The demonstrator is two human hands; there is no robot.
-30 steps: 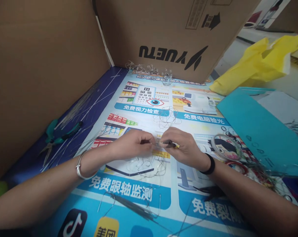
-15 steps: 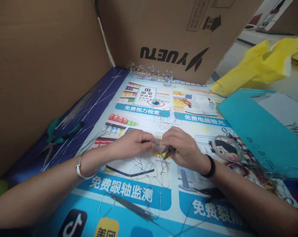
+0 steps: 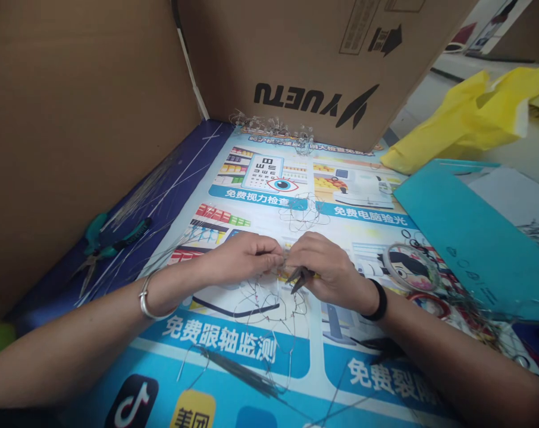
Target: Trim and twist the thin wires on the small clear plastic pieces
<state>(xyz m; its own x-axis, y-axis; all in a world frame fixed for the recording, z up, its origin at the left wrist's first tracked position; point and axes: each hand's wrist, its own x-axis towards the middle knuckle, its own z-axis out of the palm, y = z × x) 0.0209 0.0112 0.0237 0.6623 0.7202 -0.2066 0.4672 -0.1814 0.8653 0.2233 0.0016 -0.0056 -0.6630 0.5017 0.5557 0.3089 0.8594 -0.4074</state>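
My left hand (image 3: 251,258), with a silver bangle at the wrist, is closed in a pinch on the upper edge of a thin wire frame (image 3: 269,309) bent into loops. Right beside it, my right hand (image 3: 325,264) is closed too, thumb and finger nearly meeting the left fingertips at the wire. A pair of pliers (image 3: 300,278) is tucked in the right palm, its dark jaws pointing down and left. Whether the right fingertips also pinch the wire is hard to make out. A second looped wire piece (image 3: 307,213) lies just beyond both hands.
Green-handled pliers (image 3: 115,241) and loose straight wires (image 3: 140,190) lie at left. A wire bundle (image 3: 243,374) lies in front. Cardboard walls (image 3: 296,53) rise behind and left, with finished-looking wire pieces (image 3: 273,126) at their foot. Right are a tape roll (image 3: 388,261) and teal box (image 3: 479,244).
Both hands stay together at the wire frame, with small finger movements. The pliers' jaws in my right hand have tilted and shifted slightly left and down.
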